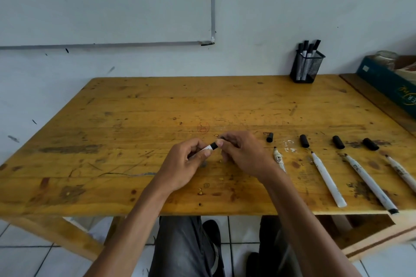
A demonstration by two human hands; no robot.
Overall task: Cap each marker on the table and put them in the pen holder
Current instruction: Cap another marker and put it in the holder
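Note:
My left hand (186, 162) grips the white barrel of a marker (210, 147) above the table's middle. My right hand (240, 153) pinches a black cap at that marker's tip; most of the cap is hidden by the fingers. To the right, several uncapped white markers lie on the table: one partly under my right wrist (279, 159), one (327, 179), another (369, 182), and one at the frame edge (403, 172). A loose black cap lies beyond each: (269, 137), (304, 141), (338, 142), (370, 144). The black mesh pen holder (309, 69) at the back right holds several capped markers.
The worn yellow wooden table (135, 123) stands against a white wall with a whiteboard (112, 7) above. A dark green cardboard box (387, 83) sits on a second surface at the far right. My legs and a tiled floor show below the table's front edge.

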